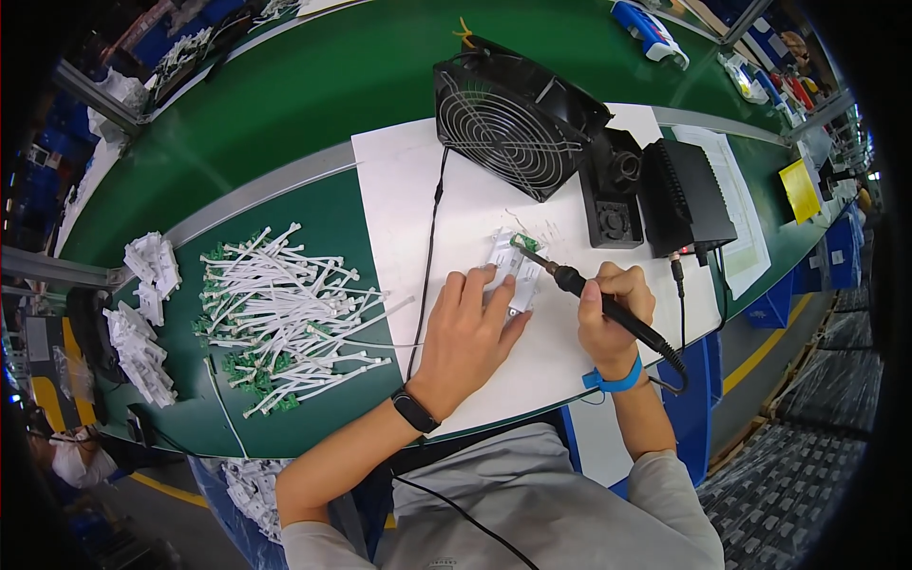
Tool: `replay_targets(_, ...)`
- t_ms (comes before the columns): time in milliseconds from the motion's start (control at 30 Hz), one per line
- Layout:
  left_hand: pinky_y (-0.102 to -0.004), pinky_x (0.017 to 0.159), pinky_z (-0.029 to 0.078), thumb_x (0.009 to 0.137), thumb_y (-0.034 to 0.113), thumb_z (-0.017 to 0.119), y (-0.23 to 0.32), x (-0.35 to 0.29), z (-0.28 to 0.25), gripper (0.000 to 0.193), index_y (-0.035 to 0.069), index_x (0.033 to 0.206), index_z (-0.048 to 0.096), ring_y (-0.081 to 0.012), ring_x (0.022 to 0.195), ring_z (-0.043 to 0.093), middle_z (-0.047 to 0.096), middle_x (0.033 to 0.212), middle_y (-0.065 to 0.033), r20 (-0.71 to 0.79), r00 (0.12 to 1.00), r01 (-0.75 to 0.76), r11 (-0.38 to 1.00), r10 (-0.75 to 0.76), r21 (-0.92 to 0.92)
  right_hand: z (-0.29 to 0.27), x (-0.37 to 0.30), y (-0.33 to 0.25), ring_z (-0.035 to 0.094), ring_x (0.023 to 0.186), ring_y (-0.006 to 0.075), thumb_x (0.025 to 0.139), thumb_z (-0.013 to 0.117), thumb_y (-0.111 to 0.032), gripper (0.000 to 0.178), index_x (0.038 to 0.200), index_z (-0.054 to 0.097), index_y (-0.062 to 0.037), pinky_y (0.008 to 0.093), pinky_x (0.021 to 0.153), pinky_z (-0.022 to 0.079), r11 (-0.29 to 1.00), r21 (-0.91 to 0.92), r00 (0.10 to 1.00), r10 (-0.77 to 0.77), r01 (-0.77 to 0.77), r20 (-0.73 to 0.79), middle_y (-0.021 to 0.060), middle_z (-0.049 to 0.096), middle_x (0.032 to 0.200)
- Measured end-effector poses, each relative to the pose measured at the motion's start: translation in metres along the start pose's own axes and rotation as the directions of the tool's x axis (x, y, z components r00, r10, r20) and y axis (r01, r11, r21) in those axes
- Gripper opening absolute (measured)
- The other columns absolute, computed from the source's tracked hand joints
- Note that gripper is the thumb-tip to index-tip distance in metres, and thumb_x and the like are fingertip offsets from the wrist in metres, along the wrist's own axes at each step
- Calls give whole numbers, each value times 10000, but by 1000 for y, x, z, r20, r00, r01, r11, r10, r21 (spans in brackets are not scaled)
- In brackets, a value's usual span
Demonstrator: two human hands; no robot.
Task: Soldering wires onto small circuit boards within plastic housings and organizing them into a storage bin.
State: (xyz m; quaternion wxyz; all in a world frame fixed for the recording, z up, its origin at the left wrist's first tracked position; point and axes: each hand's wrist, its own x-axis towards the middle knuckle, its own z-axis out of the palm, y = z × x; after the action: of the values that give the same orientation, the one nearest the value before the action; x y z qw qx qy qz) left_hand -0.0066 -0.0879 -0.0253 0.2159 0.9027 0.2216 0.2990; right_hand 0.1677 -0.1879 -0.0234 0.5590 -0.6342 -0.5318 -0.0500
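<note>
My right hand [617, 309] is closed round the black handle of a soldering iron [568, 279]. The iron's tip points left and meets, or comes very close to, a small green circuit board [524, 242]. That board sits at the far end of a white plastic holder [503, 252] lying on the white sheet. With fingers and thumb, my left hand [470, 328] grips the holder's near part and covers some of it. Left of that hand lies a pile of white cables with green boards [285, 318]; one thin cable stretches from the pile towards the hand.
Beyond my hands stand a black fan [513, 123], a black iron stand [613, 190] and a black box-shaped power unit [686, 199] with cords. White plastic parts [141, 351] are heaped at the far left. A metal rail [256, 195] crosses behind the bench.
</note>
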Motion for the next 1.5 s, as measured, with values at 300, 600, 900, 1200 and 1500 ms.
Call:
replay_targets(300,-404,780,505,751,138,839,-1,0,1,435,-1,1126,669,-337,934,565,598,1093,-183,-13,1000,-2,1000,2,-12,1,-1,1,443,447,181,865,717,-100,255,826,473,-38,291,460,349,1000,6,1000,-8,8,-6,91,518,570)
replay_targets(600,-403,796,503,753,123,826,0,0,1,423,-3,1125,669,-339,944,562,597,1118,-186,-3,1000,6,1000,-6,-9,-2,-5,4,416,495,106,935,643,-139,236,853,458,-18,268,471,314,998,66,992,-14,22,-126,69,495,598)
replay_targets(900,-403,863,508,744,77,778,-1,-1,0,405,-14,1122,666,-343,1001,565,604,1187,-193,-2,1000,29,1000,-29,-4,-8,-1,6,352,511,79,911,610,-184,246,792,452,-37,253,482,244,983,185,979,18,21,-204,42,434,575)
replay_targets(1200,-407,868,509,744,67,766,-2,-1,0,397,-10,1120,662,-346,1010,567,607,1202,-190,-6,1000,22,1000,-22,-5,-7,-2,9,336,511,92,906,636,-199,283,770,451,-34,270,482,236,988,151,978,3,29,-207,38,412,568)
replay_targets(1500,-408,866,507,744,57,766,-4,-1,1,401,-3,1126,662,-350,1002,564,608,1212,-192,-4,1000,28,1000,-28,-14,-11,-2,5,358,501,109,906,644,-183,292,757,446,-28,274,476,252,994,97,985,-23,40,-172,56,422,554)
